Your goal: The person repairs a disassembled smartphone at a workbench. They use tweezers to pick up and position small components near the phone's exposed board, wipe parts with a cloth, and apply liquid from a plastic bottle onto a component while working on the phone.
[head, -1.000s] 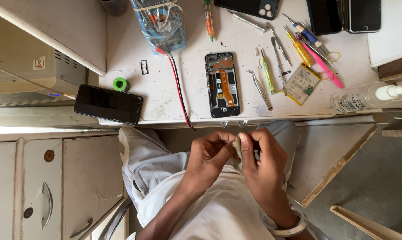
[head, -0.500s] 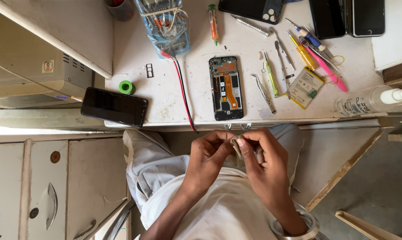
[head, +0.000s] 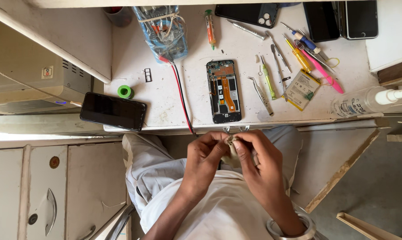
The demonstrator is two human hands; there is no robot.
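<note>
While both hands work below the bench edge, the opened phone (head: pixel 224 91) is taken as the landmark for all positions.

Left hand (head: pixel 204 158): below the opened phone, over the lap; fingers curled narrow, tips pinching one side of a small pale wad (head: pixel 231 149).

Right hand (head: pixel 258 162): below and slightly right of the opened phone; thumb and forefinger closed on the other side of the wad. A bangle (head: pixel 294 226) sits on this wrist.

Pale wad: held between the two hands, just below the opened phone, off the bench. Material cannot be told; it looks soft, like cloth or tissue.

Opened phone: back off, orange flex and board exposed, lying near the front edge of the white bench (head: pixel 165 102).

Risk 1: anything small inside the wad could slip out, since the grip is over the lap, not over the bench; it would drop into clothing or to the floor.

Risk 2: fibres from the wad could shed onto the exposed board if it is carried up over the opened phone.

Risk 3: the black phone (head: pixel 113 111), left of the opened phone, overhangs the bench edge; a knee or elbow nudge might tip it off.

Risk 4: the red and black leads (head: pixel 182 95), just left of the opened phone, run over the front edge toward the lap; a rising hand could snag them.

Risk 5: the tweezers (head: pixel 259 94) and green screwdriver (head: pixel 267 80), just right of the opened phone, could be swept off by a sleeve.
</note>
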